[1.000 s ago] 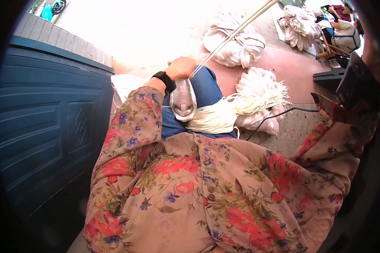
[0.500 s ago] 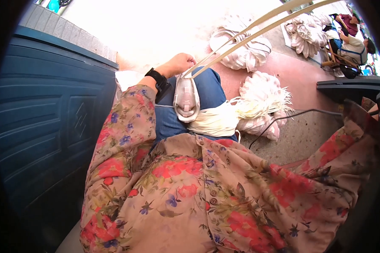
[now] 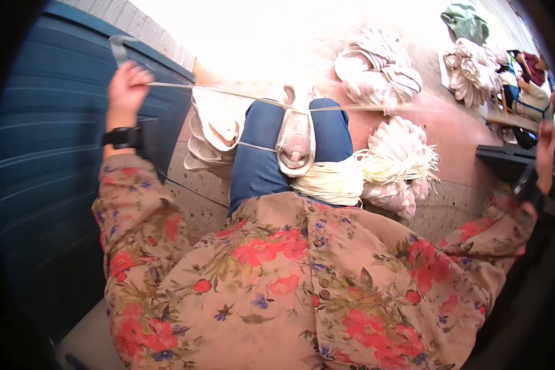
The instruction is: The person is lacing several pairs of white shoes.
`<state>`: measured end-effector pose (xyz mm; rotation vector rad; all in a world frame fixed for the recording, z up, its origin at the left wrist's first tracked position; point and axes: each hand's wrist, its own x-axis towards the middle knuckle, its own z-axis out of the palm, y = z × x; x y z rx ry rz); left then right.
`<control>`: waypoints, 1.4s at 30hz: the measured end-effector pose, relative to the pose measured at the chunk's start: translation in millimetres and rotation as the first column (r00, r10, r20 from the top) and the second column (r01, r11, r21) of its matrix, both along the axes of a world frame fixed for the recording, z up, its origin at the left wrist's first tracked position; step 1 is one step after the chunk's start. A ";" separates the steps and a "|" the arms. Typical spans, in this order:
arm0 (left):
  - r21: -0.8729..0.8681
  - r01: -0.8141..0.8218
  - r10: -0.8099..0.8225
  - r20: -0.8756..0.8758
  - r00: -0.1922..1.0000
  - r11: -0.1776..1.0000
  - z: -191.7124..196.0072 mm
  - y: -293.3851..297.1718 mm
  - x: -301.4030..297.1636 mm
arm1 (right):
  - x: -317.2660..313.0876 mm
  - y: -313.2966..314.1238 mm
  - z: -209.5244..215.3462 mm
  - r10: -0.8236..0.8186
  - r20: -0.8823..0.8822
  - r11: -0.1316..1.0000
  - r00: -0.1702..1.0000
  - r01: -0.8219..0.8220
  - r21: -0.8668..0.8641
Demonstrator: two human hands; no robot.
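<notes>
A pale pink and white shoe upper (image 3: 296,139) rests on my lap between the knees, its toe toward me. From its far end a cream shoelace (image 3: 228,94) runs out tight to both sides. My left hand (image 3: 127,89) is raised at the left, closed on one length, with a blurred end looping above the fist. At the far right edge my right hand (image 3: 546,154), smeared by motion, is closed on the other length. A bundle of cream laces (image 3: 330,183) lies across my thigh, and a thin cord (image 3: 257,147) reaches the upper from the left.
Stacked shoe uppers (image 3: 213,126) sit left of my knees. More bundles, one farther off (image 3: 379,71) and one nearer (image 3: 398,139), lie on the floor at right. A blue panelled cabinet (image 3: 55,123) stands close on my left. People (image 3: 530,92) sit at the far right.
My left hand has swung from the upper out to the left, pulling a lace length. My right hand has come into view, and the laces now spread sideways rather than both up to the right.
</notes>
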<state>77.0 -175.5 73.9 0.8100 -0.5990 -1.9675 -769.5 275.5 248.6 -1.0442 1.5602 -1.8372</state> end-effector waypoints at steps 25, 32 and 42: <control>0.238 0.593 -0.596 0.602 0.532 0.770 -93.5 163.5 -158.4 | 496.8 -186.2 -303.5 0.406 -0.755 0.876 0.515 0.015 0.481; -0.128 0.509 -0.194 0.824 0.533 0.851 -97.9 178.1 -157.6 | 503.5 -192.9 -290.9 0.497 -0.786 0.838 0.367 0.031 0.545; -0.227 0.515 0.041 0.937 0.347 0.826 -104.3 186.1 -156.8 | 495.5 -202.5 -273.1 0.576 -0.817 0.817 0.024 -0.068 0.573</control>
